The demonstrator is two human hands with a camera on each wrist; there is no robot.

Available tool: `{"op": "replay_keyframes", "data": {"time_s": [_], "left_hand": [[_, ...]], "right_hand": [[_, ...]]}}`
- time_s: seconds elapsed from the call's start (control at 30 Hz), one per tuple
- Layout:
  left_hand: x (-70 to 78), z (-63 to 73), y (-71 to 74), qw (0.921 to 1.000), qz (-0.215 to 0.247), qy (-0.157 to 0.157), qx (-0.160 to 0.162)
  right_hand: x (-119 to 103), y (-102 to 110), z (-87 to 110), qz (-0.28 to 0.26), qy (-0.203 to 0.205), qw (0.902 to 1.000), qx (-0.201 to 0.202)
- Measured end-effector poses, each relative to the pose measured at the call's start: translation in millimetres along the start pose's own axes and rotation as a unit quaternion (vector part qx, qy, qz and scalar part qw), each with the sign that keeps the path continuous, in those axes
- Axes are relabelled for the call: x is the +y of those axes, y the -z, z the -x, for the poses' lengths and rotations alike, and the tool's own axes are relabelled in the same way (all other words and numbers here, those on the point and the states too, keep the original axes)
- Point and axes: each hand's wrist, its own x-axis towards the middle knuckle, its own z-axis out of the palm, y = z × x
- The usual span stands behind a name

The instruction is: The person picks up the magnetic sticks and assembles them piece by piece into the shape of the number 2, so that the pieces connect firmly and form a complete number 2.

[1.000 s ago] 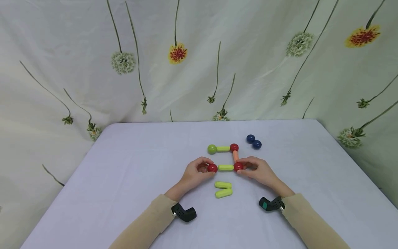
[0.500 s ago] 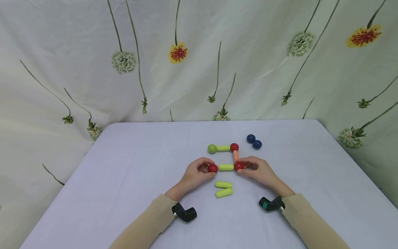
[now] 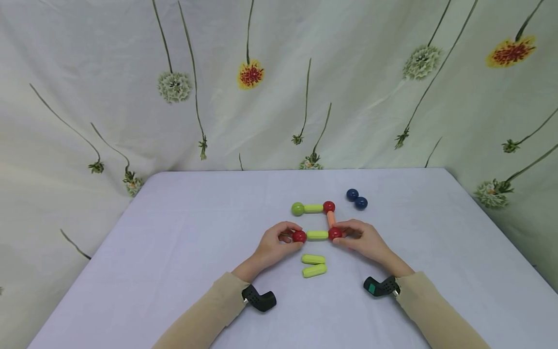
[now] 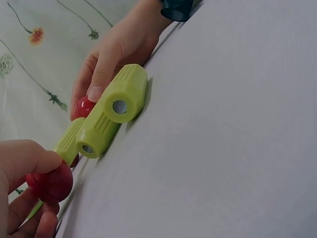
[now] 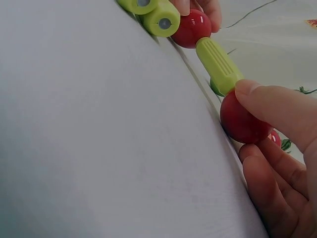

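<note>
Pinching a red ball [image 3: 299, 236] between thumb and fingers of the left hand [image 3: 279, 240], right against the left end of a lime-green rod [image 3: 317, 235]. Pinching a second red ball [image 3: 334, 233] the same way with the right hand [image 3: 364, 240], at that rod's right end. Having just beyond the right fingers an orange rod [image 3: 331, 219], partly covered at its near end, leading away to a third red ball [image 3: 329, 207], then leftward by another lime-green rod [image 3: 314, 208] to a green ball [image 3: 298, 209]. Having two loose lime-green rods [image 3: 314, 270] close together between the wrists, on the white worktop [image 3: 152, 242], and two dark blue balls [image 3: 361, 203] farther off to the right. Wearing beige sleeves [image 3: 213, 310].
</note>
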Motion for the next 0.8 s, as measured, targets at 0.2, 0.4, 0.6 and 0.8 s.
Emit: {"op": "replay_keyframes", "data": {"time_s": [0.2, 0.4, 0.6, 0.8], "left_hand": [[-0.2, 0.8, 0.6, 1.0, -0.004, -0.003, -0.006], [-2.5, -0.1, 0.0, 0.9999, -0.013, 0.001, -0.008], [-4.7, -0.4, -1.0, 0.9997, -0.023, -0.003, -0.003], [-4.9, -0.1, -1.8, 0.9994, -0.02, -0.026, 0.008]], "right_hand": [[-0.8, 0.2, 0.8, -0.002, 0.003, 1.0, 0.002], [-1.6, 0.3, 0.9, -0.002, 0.0, 1.0, 0.0], [-2.5, -1.6, 0.3, -0.001, -0.002, 1.0, 0.009], [-3.9, -3.2, 1.0, -0.008, -0.013, 0.9996, 0.024]]}}
